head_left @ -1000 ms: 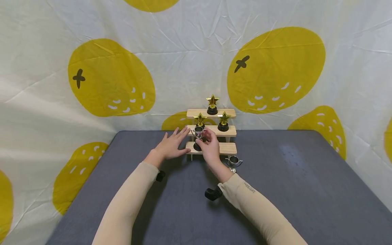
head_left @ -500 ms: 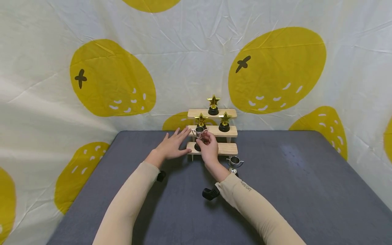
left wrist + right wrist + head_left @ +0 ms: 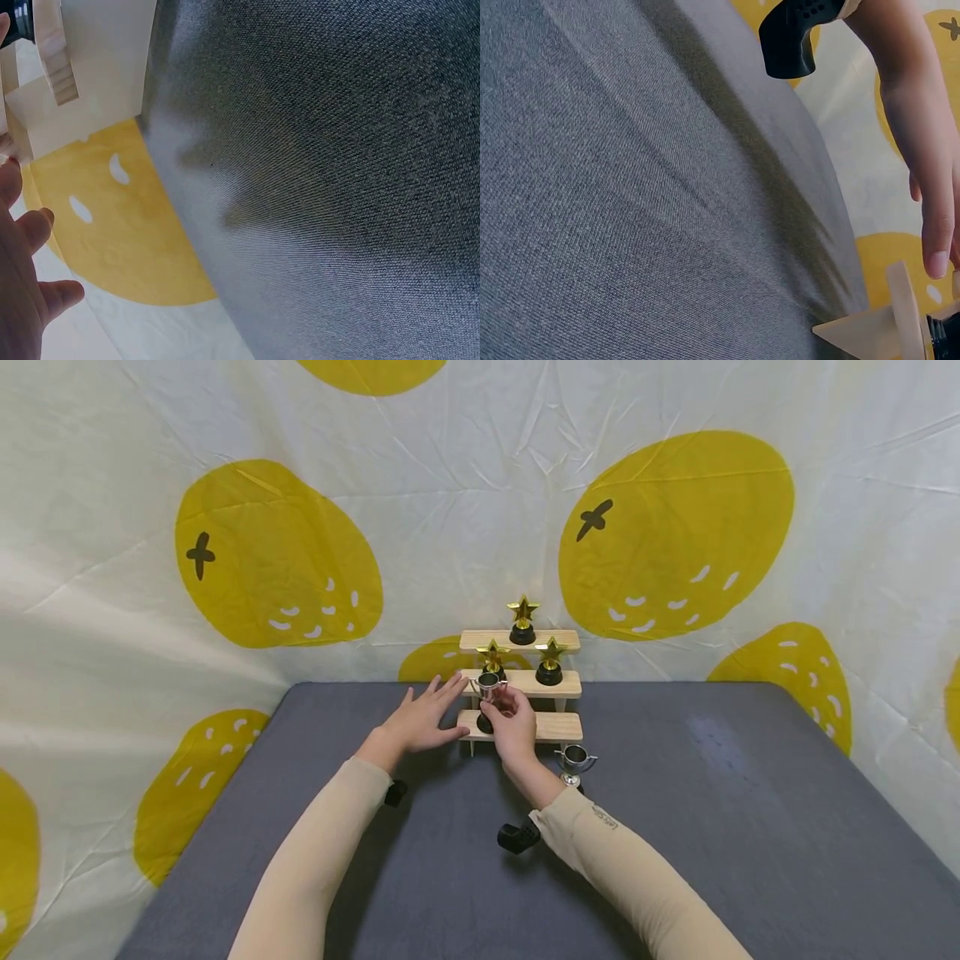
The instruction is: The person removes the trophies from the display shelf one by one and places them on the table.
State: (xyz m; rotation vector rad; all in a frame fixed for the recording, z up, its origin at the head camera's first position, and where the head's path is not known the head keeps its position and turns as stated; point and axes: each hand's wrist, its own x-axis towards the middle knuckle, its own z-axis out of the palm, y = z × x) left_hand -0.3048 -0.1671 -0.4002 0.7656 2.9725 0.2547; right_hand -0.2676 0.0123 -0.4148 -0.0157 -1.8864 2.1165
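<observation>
My right hand (image 3: 514, 727) pinches a small silver trophy cup (image 3: 489, 685) with two handles and a black base, upright at the left end of the lowest step of a wooden tiered display stand (image 3: 558, 725). My left hand (image 3: 422, 718) has its fingers spread beside the stand's left side, fingertips at the middle step's end; whether they touch it I cannot tell. A second silver trophy cup (image 3: 574, 762) stands on the table right of my right wrist, its base partly hidden. In the right wrist view the left hand (image 3: 930, 172) shows above the stand (image 3: 904, 311).
Gold star trophies with black bases stand higher up: one star trophy (image 3: 522, 618) on the top step, a left one (image 3: 492, 657) and a right one (image 3: 551, 662) on the middle. The dark grey table (image 3: 735, 827) meets a lemon-print cloth (image 3: 465, 527) behind.
</observation>
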